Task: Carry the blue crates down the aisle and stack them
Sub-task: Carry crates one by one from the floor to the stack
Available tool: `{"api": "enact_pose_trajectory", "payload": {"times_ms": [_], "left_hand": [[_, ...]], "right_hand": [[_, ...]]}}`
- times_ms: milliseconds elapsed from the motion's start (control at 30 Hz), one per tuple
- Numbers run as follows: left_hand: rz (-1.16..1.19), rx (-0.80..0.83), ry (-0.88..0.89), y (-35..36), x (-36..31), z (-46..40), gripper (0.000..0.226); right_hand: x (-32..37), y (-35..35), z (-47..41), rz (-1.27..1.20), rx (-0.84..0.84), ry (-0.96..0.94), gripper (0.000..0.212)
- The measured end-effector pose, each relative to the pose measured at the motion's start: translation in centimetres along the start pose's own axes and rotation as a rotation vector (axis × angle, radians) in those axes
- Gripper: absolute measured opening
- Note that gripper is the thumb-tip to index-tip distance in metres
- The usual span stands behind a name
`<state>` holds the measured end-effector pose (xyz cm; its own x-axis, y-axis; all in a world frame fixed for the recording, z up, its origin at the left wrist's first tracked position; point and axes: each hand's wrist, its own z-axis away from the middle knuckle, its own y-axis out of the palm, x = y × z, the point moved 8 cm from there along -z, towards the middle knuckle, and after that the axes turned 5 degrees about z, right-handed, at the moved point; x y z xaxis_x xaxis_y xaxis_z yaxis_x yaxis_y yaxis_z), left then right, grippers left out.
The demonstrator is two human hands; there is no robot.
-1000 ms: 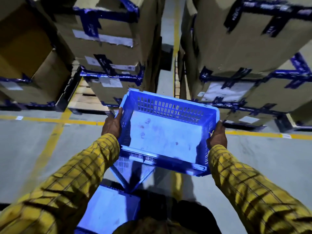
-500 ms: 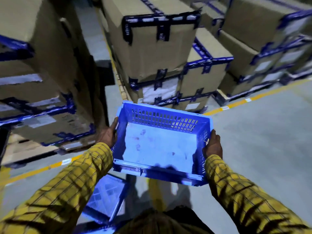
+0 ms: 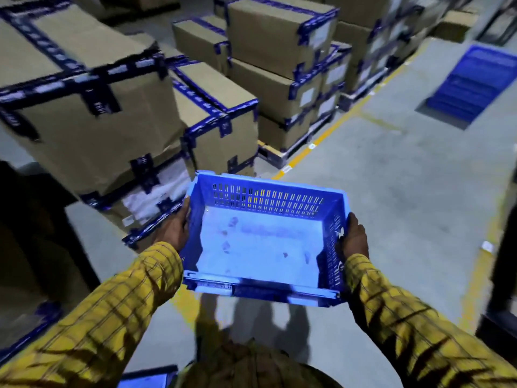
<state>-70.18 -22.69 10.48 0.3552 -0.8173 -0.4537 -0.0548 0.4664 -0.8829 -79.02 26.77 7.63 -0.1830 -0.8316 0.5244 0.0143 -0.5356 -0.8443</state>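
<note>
Head view: left hand (image 3: 173,230) and right hand (image 3: 354,237) grip opposite side walls of the empty blue crate (image 3: 279,196), fingers clamped on it, held above the floor (image 3: 405,191).

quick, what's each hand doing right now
Left hand: grips the left side wall of the blue crate.
Right hand: grips the crate's right side wall.

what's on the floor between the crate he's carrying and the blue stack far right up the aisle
In the head view, only bare grey concrete floor lies between the held blue crate and the blue crate stack; the yellow floor line runs along its left edge.
</note>
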Motion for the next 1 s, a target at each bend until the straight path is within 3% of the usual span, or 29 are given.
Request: {"api": "enact_pose_trajectory", "payload": {"times_ms": [333,800,1000], "left_hand": [[0.046,0.089,0.240,4.6,-14.3,-14.1,0.063],[-0.009,0.265,0.560,10.8,-35.2,-37.1,0.064],[-0.047,0.278,0.616,14.3,-43.2,-42.7,0.065]], "right_hand": [[-6.4,-7.7,-7.8,-0.054,-0.146,0.214,0.075],[-10.2,-12.7,-19.1,-0.049,-0.304,0.535,0.082],[-12.7,-15.3,-24.0,-0.079,-0.448,0.606,0.067]]}}
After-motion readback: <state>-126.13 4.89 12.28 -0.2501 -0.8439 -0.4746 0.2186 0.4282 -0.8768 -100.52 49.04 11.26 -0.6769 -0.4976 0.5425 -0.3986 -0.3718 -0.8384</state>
